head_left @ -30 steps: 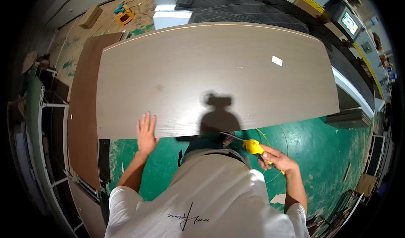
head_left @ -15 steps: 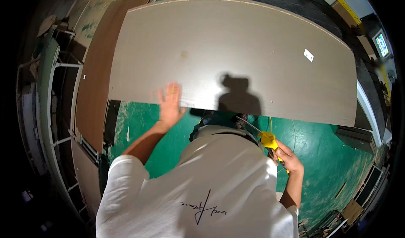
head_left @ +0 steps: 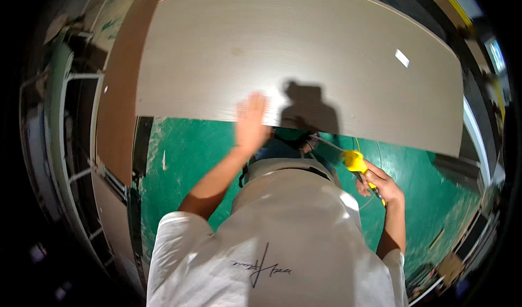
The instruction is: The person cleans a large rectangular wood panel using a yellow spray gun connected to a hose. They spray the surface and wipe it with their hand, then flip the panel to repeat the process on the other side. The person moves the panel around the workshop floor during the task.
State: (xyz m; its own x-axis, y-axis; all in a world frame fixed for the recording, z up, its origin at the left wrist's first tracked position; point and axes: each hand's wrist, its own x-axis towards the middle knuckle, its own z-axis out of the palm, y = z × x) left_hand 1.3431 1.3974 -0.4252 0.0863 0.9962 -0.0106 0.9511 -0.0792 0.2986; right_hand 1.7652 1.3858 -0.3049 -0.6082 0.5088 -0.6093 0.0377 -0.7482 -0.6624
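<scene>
A large grey-brown board [head_left: 217,46] lies flat in front of me, with a small white label [head_left: 402,58] toward its right end. My left hand [head_left: 251,123], slightly blurred, is spread flat at the board's near edge with nothing in it. Down on the right, my right hand [head_left: 380,181] is wrapped round the handle of a yellow air blow gun [head_left: 353,160]. Its thin metal nozzle points left toward the board's near edge, apart from the board. My shadow falls on the board between the two hands.
A darker brown board [head_left: 120,97] sits under and left of the large one. Further left stands a metal rack [head_left: 82,77]. Thin hoses hang beside the blow gun over the green floor [head_left: 179,160]. Dark panels and a lit screen [head_left: 496,56] are on the right.
My left hand has slid right along the board's near edge. The right hand with the blow gun has shifted slightly right and up. The board appears higher in view.
</scene>
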